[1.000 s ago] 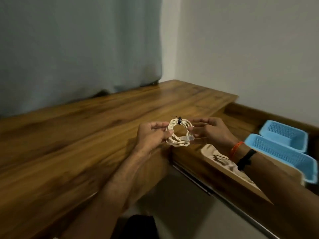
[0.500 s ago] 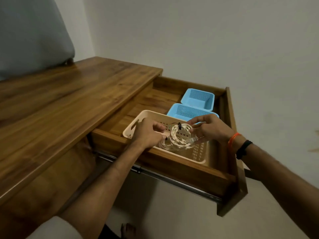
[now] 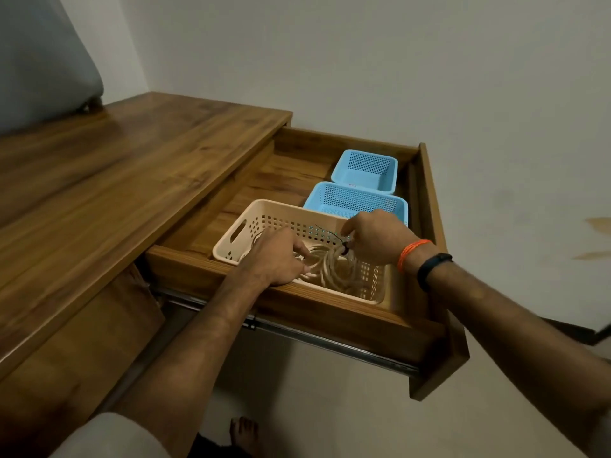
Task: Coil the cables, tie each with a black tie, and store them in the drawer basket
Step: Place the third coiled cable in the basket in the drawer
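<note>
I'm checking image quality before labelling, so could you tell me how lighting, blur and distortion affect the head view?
Head view: dim, warm, even light with no glare; wide-angle bending tilts the drawer and stretches both forearms; the left hand and the coiled cable in the beige basket look soft, the right hand slightly sharper.

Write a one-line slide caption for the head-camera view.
Both hands, left and right, lower a tied cable coil into the beige basket in the open drawer.

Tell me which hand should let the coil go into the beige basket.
Right hand: it pinches the coil at its black tie, inside the beige basket. Left hand only steadies the far side.
</note>
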